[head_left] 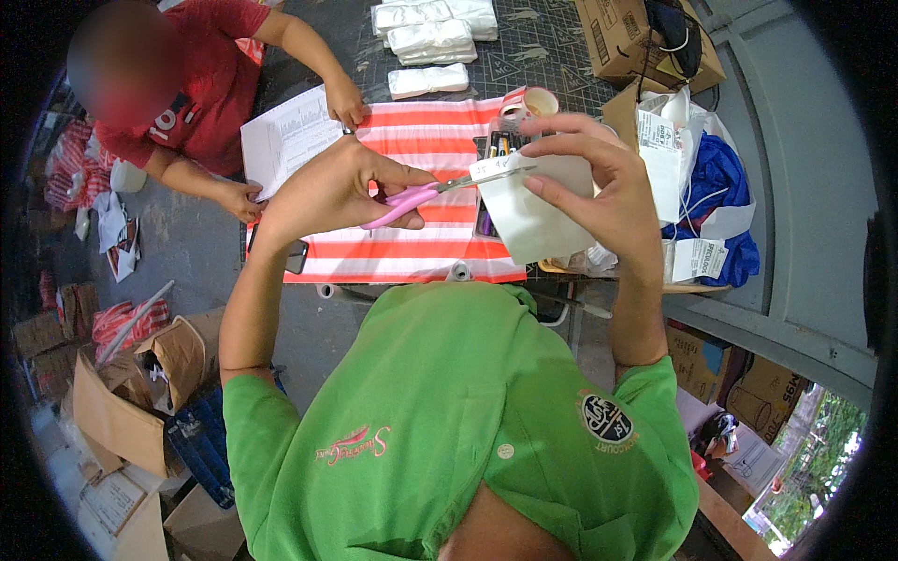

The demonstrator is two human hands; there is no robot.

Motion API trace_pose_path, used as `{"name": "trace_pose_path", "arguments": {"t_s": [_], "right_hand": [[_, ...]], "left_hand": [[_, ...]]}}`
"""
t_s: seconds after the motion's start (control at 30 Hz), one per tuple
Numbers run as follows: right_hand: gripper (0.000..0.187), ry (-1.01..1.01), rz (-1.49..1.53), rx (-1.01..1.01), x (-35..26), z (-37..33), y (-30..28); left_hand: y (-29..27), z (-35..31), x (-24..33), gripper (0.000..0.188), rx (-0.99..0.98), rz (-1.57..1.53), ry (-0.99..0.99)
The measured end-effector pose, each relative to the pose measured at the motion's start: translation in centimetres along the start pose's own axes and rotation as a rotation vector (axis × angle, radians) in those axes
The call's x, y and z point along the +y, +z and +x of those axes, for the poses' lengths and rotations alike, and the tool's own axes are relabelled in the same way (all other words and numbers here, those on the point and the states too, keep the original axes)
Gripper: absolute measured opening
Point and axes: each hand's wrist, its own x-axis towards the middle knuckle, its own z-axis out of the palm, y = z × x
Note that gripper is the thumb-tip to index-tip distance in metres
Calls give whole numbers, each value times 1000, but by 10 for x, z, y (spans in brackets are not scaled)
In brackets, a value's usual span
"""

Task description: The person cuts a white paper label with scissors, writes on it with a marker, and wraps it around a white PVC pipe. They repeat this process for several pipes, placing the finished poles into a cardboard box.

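Note:
In my left hand [360, 187] is a pair of scissors [412, 200] with pink handles, my fingers through and around the loops. Its blades point right and lie across the upper edge of a white sheet of paper [538, 220]. My right hand [603, 178] pinches that sheet near its top right, thumb on the near face. Some handwriting shows along the sheet's top strip. Behind the sheet stands a dark tray of pens [493, 145], partly covered by it. Under both hands spreads a red-and-white striped sheet [393, 251].
A roll of tape [540, 102] lies beyond the pens. Stacks of folded white bags [430, 42] lie at the back. Across the left corner, a person in red [210, 84] holds a printed paper [292, 140]. A phone [296, 256] lies near my left forearm; a filled box [716, 206] stands right.

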Motion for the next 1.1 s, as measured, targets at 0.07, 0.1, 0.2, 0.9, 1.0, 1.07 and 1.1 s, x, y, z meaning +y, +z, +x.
{"name": "trace_pose_path", "arguments": {"t_s": [0.07, 0.1, 0.2, 0.9, 1.0, 1.07, 1.1], "right_hand": [[20, -109, -62, -179, 2, 12, -13], [18, -143, -94, -325, 3, 21, -22], [18, -142, -38, -688, 11, 42, -24], [36, 322, 257, -138, 53, 37, 23], [37, 261, 267, -114, 49, 36, 26], [36, 178, 280, -77, 53, 36, 28], [35, 193, 274, -71, 52, 36, 28]], "left_hand": [[-4, 0, 0, 40, -30, 57, 54], [-5, -1, -5, 39, -45, 95, 62], [-6, 0, -10, 38, -96, 185, 73], [63, -34, 0, 48, 528, 75, -157], [59, -32, -8, 49, 497, 79, -173], [59, -34, -13, 50, 522, 71, -154], [59, -34, -15, 50, 535, 67, -144]]}}
